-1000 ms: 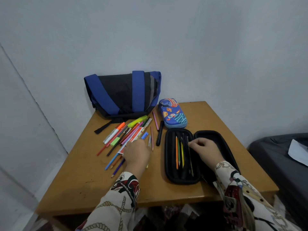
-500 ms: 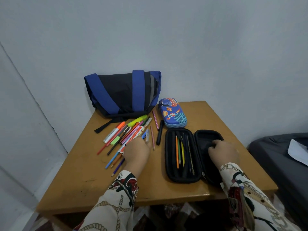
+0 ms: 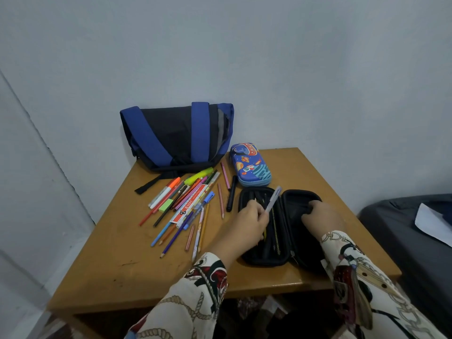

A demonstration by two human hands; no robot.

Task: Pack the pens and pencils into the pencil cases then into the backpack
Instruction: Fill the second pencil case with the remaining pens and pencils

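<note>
Tabletop: left hand (image 3: 249, 222) now holds clear pen (image 3: 273, 199) over black case (image 3: 265, 261).

left hand (image 3: 247, 222) pinches a clear pen (image 3: 274, 198) over the open black pencil case (image 3: 263, 261); right hand (image 3: 320, 216) grips its right half; loose pens (image 3: 186, 204) lie left.

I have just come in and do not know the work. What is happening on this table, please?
A person is packing pens and pencils. The left hand holds a clear pen over the open black pencil case, which already holds some pencils. The right hand grips the case's other half. Many loose pens and pencils lie on the table, beside a closed blue pencil case and the backpack.
</note>
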